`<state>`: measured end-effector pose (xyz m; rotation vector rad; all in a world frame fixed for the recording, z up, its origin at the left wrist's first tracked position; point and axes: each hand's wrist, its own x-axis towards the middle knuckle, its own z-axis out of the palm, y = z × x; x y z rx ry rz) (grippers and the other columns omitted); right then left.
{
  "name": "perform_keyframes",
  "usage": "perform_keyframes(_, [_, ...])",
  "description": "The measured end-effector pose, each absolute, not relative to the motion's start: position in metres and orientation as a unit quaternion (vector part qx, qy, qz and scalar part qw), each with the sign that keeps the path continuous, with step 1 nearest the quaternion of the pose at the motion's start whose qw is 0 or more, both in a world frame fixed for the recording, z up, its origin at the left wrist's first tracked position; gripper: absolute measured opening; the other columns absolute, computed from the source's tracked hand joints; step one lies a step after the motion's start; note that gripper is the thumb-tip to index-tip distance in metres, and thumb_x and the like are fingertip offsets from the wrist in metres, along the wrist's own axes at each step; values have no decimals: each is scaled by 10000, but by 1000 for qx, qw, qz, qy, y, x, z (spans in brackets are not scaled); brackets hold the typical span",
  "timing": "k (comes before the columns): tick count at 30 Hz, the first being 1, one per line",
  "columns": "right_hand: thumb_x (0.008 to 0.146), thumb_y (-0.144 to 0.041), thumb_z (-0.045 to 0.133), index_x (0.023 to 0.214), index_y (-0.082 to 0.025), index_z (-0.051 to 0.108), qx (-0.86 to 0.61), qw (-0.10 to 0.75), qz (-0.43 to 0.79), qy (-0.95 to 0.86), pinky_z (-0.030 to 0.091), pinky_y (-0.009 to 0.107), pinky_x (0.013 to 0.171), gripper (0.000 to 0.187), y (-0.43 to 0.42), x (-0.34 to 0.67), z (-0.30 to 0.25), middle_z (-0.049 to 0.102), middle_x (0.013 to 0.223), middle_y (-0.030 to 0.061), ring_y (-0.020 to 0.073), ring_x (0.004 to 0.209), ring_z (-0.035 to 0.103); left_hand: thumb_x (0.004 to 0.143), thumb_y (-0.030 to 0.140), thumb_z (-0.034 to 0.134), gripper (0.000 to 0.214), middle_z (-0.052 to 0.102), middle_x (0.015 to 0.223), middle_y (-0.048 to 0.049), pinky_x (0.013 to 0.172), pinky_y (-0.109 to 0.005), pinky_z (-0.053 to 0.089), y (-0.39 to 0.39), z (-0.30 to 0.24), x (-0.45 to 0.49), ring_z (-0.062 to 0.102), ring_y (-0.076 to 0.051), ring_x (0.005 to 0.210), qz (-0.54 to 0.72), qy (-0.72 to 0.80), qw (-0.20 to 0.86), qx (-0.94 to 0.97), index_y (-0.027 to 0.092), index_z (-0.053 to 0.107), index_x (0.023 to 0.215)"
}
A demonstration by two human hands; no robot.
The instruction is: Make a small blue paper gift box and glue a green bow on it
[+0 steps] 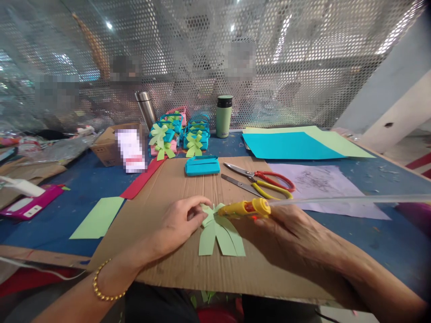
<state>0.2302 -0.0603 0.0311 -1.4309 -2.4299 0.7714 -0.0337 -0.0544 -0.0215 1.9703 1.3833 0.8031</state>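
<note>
My right hand (284, 222) grips a yellow hot glue gun (244, 207), a clear glue stick trailing out of its back end. Its nozzle points left and meets the middle of a light green paper bow (222, 235). On the bow's left side, my left hand (188, 215) pinches a paper loop between thumb and fingers. Two cut strips of the bow spread toward me over the cardboard sheet (168, 264). Just beyond lies a small folded blue paper box (202, 166).
Red-handled scissors (274, 176) and yellow-handled scissors (269, 190) lie right of the blue box. Finished boxes with bows (195, 139) stand at the back beside a green tumbler (224, 116). Blue paper sheets (289, 146) are at back right, a phone (131, 150) at left.
</note>
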Motion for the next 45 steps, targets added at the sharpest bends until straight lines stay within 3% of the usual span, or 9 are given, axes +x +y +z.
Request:
perform_keyframes(5, [1022, -399, 407, 736, -220, 483, -483, 125, 280, -820, 323, 237, 478, 346, -59, 232, 27, 501, 609, -43, 105, 528, 466, 948, 234, 563, 182, 712, 865, -15, 718, -285, 470, -52, -20, -39, 632, -160, 791, 348, 503, 272, 743, 208, 721, 1035])
perform_keyframes(10, [1017, -365, 402, 743, -221, 494, -486, 119, 261, -826, 332, 233, 490, 323, -59, 233, 24, 493, 612, -46, 104, 544, 458, 915, 3, 400, 412, 626, 956, -33, 783, -291, 479, -52, -25, -44, 616, -146, 866, 368, 453, 176, 792, 213, 746, 995])
perform_keyframes(16, [1025, -406, 390, 731, -223, 465, -493, 115, 251, -825, 323, 229, 481, 354, -60, 234, 24, 477, 621, -44, 108, 555, 454, 928, -12, 438, 401, 577, 1002, -48, 770, -314, 466, -53, -29, -42, 567, -175, 904, 324, 409, 100, 847, 220, 761, 976])
perform_keyframes(38, [1003, -381, 458, 764, -235, 594, -520, 123, 253, -806, 355, 237, 450, 312, -54, 240, 11, 563, 647, -14, 133, 557, 512, 945, -39, 447, 381, 567, 1037, -65, 816, -333, 447, -53, -27, -41, 519, -196, 958, 293, 384, 115, 868, 194, 747, 951])
perform_keyframes(45, [986, -328, 460, 739, -223, 556, -482, 152, 275, -818, 351, 225, 445, 285, -56, 238, 18, 545, 621, -34, 114, 530, 484, 932, -49, 444, 405, 569, 1037, -68, 823, -339, 463, -54, -27, -41, 527, -198, 964, 294, 388, 120, 865, 200, 762, 968])
